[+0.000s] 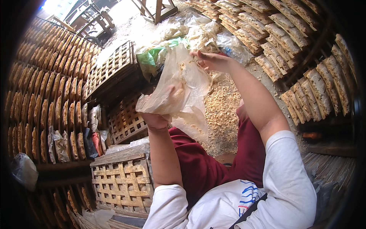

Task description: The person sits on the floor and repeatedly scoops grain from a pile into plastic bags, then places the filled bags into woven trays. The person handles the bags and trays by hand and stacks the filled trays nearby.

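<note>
A thin, translucent plastic sheet (186, 77) hangs crumpled before me, with tan crumbs stuck to it. My left hand (156, 120) holds it from the left; folds cover most of that hand, and its fingers show only faintly through the plastic. Beside the sheet's upper right edge is my right hand (213, 61), fingers loosely apart, nothing seen in it. Whether its fingertips touch the plastic is hard to tell. Below, a heap of tan crumbs (221, 114) covers the floor between my legs.
Racks of crumb-coated slabs (43, 103) stand left, with more slabs (286, 31) stacked right. A woven bamboo crate (123, 183) sits by my left arm, another lattice crate (110, 68) beyond. Crumpled plastic bags (200, 33) lie ahead, near a wooden stand (157, 13).
</note>
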A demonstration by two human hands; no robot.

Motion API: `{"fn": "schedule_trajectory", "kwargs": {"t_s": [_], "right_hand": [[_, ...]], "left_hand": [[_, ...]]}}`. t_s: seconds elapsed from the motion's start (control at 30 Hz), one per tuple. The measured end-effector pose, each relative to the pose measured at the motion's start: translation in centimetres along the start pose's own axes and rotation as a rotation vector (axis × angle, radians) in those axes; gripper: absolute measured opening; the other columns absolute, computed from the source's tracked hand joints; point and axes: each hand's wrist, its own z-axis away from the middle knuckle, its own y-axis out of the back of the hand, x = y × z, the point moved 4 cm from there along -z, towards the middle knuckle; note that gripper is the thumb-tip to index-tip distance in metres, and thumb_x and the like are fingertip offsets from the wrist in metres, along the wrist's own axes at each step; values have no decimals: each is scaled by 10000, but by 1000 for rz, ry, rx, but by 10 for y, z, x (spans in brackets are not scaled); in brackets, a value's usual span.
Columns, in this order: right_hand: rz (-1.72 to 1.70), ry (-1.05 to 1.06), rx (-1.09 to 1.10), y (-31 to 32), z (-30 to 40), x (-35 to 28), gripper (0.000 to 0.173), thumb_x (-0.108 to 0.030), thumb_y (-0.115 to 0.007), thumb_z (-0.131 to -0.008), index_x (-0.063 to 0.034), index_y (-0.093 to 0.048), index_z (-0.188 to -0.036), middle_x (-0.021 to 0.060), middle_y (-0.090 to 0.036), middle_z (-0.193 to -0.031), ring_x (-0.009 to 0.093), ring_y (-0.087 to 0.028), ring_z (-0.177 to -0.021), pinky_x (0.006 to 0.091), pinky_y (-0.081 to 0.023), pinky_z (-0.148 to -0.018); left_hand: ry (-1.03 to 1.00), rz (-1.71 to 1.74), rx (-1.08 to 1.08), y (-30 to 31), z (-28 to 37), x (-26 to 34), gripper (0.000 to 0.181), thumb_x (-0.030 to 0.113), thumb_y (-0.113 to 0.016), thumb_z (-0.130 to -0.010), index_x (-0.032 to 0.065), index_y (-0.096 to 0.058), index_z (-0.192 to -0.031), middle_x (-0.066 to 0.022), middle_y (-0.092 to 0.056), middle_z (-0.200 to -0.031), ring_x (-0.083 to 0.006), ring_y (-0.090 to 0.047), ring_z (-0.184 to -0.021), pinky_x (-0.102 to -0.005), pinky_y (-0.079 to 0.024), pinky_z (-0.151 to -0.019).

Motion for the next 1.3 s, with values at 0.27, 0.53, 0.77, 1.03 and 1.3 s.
{"fn": "schedule_trajectory", "kwargs": {"t_s": [0.27, 0.53, 0.77, 1.03, 1.3], "right_hand": [[-275, 267, 109, -13, -24, -22, 488, -403, -651, -838, -59, -540, -1166, 32, -607, -1068, 127, -572, -960, 300, -454, -866], [129, 438, 371, -3, 16, -77, 363, -424, -595, -879, -65, -579, -920, 3, -603, -708, 77, -570, -652, 245, -463, -602], [327, 466, 206, -35, 21, -81, 266, -338, -571, -910, -75, -609, -902, -1, -599, -651, 24, -504, -553, 188, -375, -478], [326, 523, 319, -35, 22, -88, 231, -303, -599, -894, -75, -626, -920, -3, -574, -581, 32, -456, -520, 208, -382, -497], [1194, 929, 1384, -83, 28, -72, 516, -298, -664, -798, -85, -480, -1229, 257, -419, -1266, 355, -460, -1081, 446, -368, -884]], "left_hand": [[-331, -613, 217, 48, 2, 40, 584, 520, -433, -891, 61, -530, -1238, -99, -607, -1122, -300, -602, -951, -428, -453, -892], [280, -349, 176, 35, -6, 53, 1034, 819, -310, -744, 18, -305, -1398, -208, -473, -1309, -290, -463, -1194, -411, -331, -1020], [409, -912, 10, 14, -14, 2, 1011, 549, -663, -762, 62, -121, -1463, -189, -395, -1385, -263, -391, -1253, -361, -336, -1010], [593, -652, 70, 10, -16, -27, 446, 299, -536, -924, -52, -511, -1198, -201, -581, -1176, -238, -553, -1121, -348, -424, -966], [526, 263, 29, 26, -2, -44, 531, 328, -422, -968, -73, -362, -1311, -175, -535, -1232, -279, -537, -1114, -464, -373, -1018]]}}
